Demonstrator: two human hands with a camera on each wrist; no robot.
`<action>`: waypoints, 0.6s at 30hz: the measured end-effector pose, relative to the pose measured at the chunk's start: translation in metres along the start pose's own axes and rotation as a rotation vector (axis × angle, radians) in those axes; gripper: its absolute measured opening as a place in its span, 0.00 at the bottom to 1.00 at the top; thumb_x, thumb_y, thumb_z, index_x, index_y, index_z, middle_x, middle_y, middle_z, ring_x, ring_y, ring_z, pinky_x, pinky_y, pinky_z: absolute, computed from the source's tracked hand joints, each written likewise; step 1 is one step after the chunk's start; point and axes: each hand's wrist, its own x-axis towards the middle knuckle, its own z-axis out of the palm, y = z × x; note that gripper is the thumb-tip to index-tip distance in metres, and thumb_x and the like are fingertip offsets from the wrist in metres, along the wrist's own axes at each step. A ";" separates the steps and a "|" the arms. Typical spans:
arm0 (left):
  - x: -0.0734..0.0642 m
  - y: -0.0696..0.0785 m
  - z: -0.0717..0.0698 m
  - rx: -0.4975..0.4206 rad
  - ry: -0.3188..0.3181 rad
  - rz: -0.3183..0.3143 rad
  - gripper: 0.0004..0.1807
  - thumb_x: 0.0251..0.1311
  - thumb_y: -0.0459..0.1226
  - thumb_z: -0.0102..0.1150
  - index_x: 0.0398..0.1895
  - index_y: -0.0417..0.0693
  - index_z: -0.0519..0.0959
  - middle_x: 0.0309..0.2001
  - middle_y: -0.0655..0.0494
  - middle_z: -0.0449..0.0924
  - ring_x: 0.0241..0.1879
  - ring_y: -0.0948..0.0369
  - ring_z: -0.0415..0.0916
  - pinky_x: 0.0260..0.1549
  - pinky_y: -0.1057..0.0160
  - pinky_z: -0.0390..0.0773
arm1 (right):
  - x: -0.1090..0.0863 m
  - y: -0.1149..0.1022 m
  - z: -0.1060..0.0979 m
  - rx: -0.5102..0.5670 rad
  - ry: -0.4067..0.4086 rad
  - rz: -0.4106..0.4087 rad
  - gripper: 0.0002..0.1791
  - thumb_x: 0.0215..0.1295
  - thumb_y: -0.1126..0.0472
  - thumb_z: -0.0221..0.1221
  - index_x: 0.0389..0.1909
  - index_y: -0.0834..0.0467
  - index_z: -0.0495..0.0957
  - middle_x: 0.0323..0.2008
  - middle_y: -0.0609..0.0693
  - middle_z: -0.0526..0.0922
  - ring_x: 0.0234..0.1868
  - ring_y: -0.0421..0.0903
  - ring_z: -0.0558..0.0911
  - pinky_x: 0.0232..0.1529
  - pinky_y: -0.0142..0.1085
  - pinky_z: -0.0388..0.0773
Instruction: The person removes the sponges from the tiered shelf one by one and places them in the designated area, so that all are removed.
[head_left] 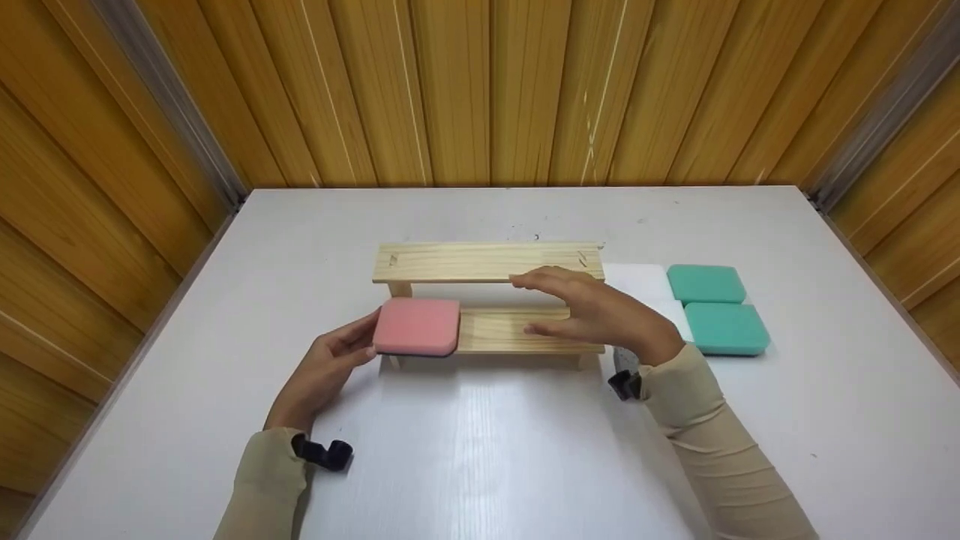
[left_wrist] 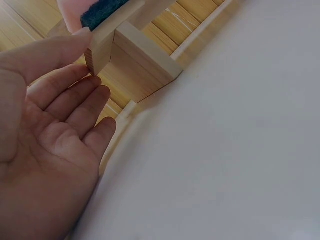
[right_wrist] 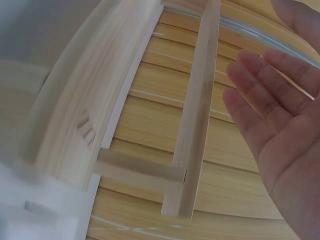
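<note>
A pink sponge (head_left: 416, 326) with a dark scouring layer underneath lies at the left end of the lower board of a two-tier wooden rack (head_left: 495, 330). My left hand (head_left: 330, 367) is at that end, fingers fairly straight. In the left wrist view its thumb (left_wrist: 75, 42) touches the board edge by the sponge's blue-green scouring layer (left_wrist: 102, 12), and the index fingertip meets the board's end. Over the right part of the rack hovers my right hand (head_left: 592, 307), fingers extended and apart, holding nothing. The right wrist view shows its open palm (right_wrist: 295, 145) beside the rack.
Two teal sponges (head_left: 705, 283) (head_left: 726, 328) lie right of the rack. White flat pieces (head_left: 634, 277) sit between them and the rack, partly behind the right hand. A grey item (head_left: 625, 361) shows near the right wrist. Wood-patterned panels (head_left: 517, 90) stand behind the white table (head_left: 480, 450).
</note>
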 end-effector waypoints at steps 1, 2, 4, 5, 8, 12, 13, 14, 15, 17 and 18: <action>0.000 0.000 0.000 0.003 -0.002 0.000 0.37 0.59 0.39 0.65 0.71 0.48 0.63 0.71 0.57 0.62 0.71 0.63 0.59 0.63 0.74 0.65 | 0.002 -0.001 0.001 -0.001 -0.005 0.003 0.30 0.64 0.53 0.62 0.65 0.57 0.69 0.64 0.51 0.73 0.67 0.49 0.70 0.66 0.47 0.68; 0.000 0.000 0.000 0.004 -0.006 0.000 0.37 0.59 0.40 0.65 0.71 0.48 0.63 0.72 0.57 0.62 0.71 0.63 0.59 0.63 0.74 0.64 | 0.004 -0.001 0.003 -0.001 -0.007 0.005 0.30 0.64 0.53 0.62 0.65 0.57 0.69 0.64 0.51 0.73 0.67 0.49 0.70 0.66 0.46 0.68; 0.000 0.000 0.000 0.008 -0.012 0.001 0.37 0.59 0.40 0.64 0.71 0.49 0.62 0.72 0.57 0.62 0.71 0.63 0.58 0.63 0.74 0.64 | 0.009 -0.003 0.006 0.005 -0.012 0.006 0.30 0.64 0.53 0.62 0.65 0.57 0.69 0.64 0.52 0.73 0.66 0.49 0.71 0.66 0.46 0.69; 0.000 0.000 0.000 0.009 -0.013 -0.001 0.37 0.59 0.40 0.64 0.71 0.49 0.62 0.72 0.58 0.62 0.71 0.63 0.58 0.63 0.74 0.64 | 0.011 -0.003 0.007 0.008 -0.015 0.004 0.30 0.64 0.53 0.62 0.65 0.58 0.69 0.64 0.52 0.73 0.66 0.49 0.71 0.66 0.45 0.68; 0.000 0.001 -0.001 0.026 -0.015 -0.007 0.37 0.59 0.41 0.64 0.72 0.51 0.62 0.72 0.59 0.62 0.71 0.63 0.58 0.63 0.74 0.65 | 0.017 -0.007 0.011 0.010 -0.027 0.016 0.31 0.64 0.52 0.62 0.66 0.57 0.69 0.64 0.52 0.73 0.66 0.49 0.71 0.66 0.45 0.68; 0.000 0.001 -0.001 0.040 -0.014 -0.006 0.37 0.59 0.42 0.64 0.71 0.52 0.63 0.72 0.60 0.62 0.71 0.63 0.58 0.63 0.74 0.65 | 0.024 -0.011 0.017 0.014 -0.052 0.029 0.32 0.65 0.50 0.61 0.67 0.56 0.67 0.65 0.52 0.72 0.67 0.49 0.69 0.67 0.45 0.67; 0.000 0.001 -0.002 0.040 -0.014 -0.005 0.37 0.59 0.42 0.64 0.71 0.52 0.63 0.72 0.59 0.62 0.71 0.63 0.58 0.63 0.74 0.65 | 0.027 -0.011 0.018 0.017 -0.054 0.022 0.32 0.65 0.50 0.61 0.67 0.57 0.67 0.65 0.52 0.72 0.68 0.50 0.69 0.67 0.45 0.67; 0.000 0.000 -0.002 0.036 -0.015 -0.003 0.37 0.59 0.42 0.64 0.71 0.52 0.63 0.72 0.59 0.62 0.71 0.63 0.58 0.63 0.74 0.65 | 0.029 -0.012 0.020 0.023 -0.058 0.020 0.32 0.65 0.50 0.61 0.67 0.57 0.67 0.65 0.52 0.72 0.68 0.50 0.69 0.67 0.45 0.67; 0.000 0.000 -0.002 0.032 -0.015 -0.001 0.36 0.59 0.41 0.64 0.71 0.52 0.63 0.71 0.59 0.62 0.71 0.63 0.58 0.63 0.73 0.65 | 0.031 -0.012 0.022 0.028 -0.062 0.019 0.32 0.65 0.50 0.61 0.67 0.57 0.67 0.65 0.52 0.71 0.68 0.50 0.69 0.67 0.45 0.67; 0.000 0.000 -0.001 0.029 -0.013 -0.001 0.36 0.59 0.41 0.64 0.71 0.52 0.63 0.71 0.58 0.62 0.71 0.63 0.59 0.63 0.73 0.66 | 0.034 -0.013 0.024 0.037 -0.066 0.005 0.32 0.65 0.51 0.61 0.67 0.58 0.67 0.65 0.53 0.71 0.67 0.51 0.69 0.67 0.46 0.68; 0.000 0.000 -0.001 0.024 -0.017 0.003 0.36 0.59 0.40 0.64 0.71 0.51 0.63 0.72 0.58 0.62 0.71 0.63 0.58 0.63 0.73 0.65 | 0.036 -0.014 0.026 0.038 -0.067 0.001 0.32 0.65 0.51 0.61 0.68 0.58 0.66 0.65 0.54 0.71 0.67 0.52 0.69 0.67 0.47 0.67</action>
